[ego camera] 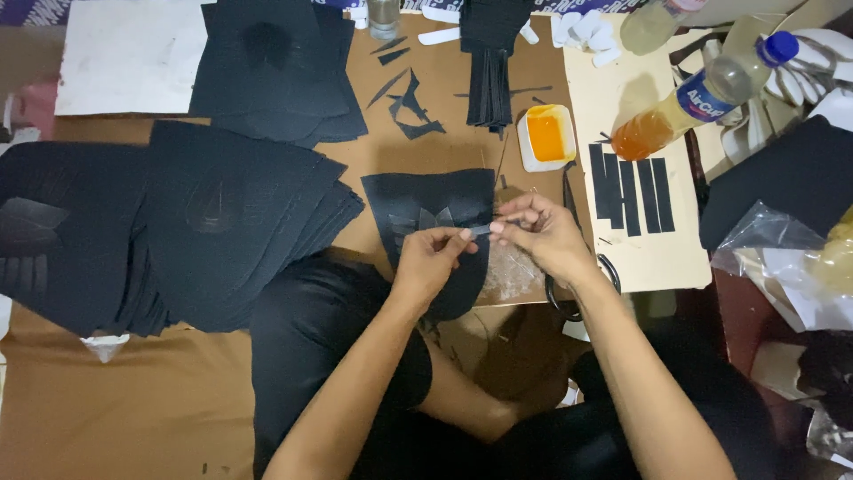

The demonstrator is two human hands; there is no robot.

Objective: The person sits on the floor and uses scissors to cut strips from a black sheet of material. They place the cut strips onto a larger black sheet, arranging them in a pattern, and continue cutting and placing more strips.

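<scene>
Over the brown worktop point(444, 98), the left hand point(428, 260) and right hand point(544, 233) pinch the two ends of a small pale strip point(481, 229) between fingertips, just above a black cut piece point(426, 206) lying flat. Four black strips point(633, 194) lie side by side on a cream board point(662, 262) to the right, near a small tub of orange glue point(546, 135). Stacks of black sheets point(222, 213) lie to the left.

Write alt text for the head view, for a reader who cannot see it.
Seen from above, the left hand and right hand pinch a small strip between them over a black cut piece. Stacks of black sheets lie to the left; an orange glue tub, four black strips and a bottle sit to the right.
</scene>
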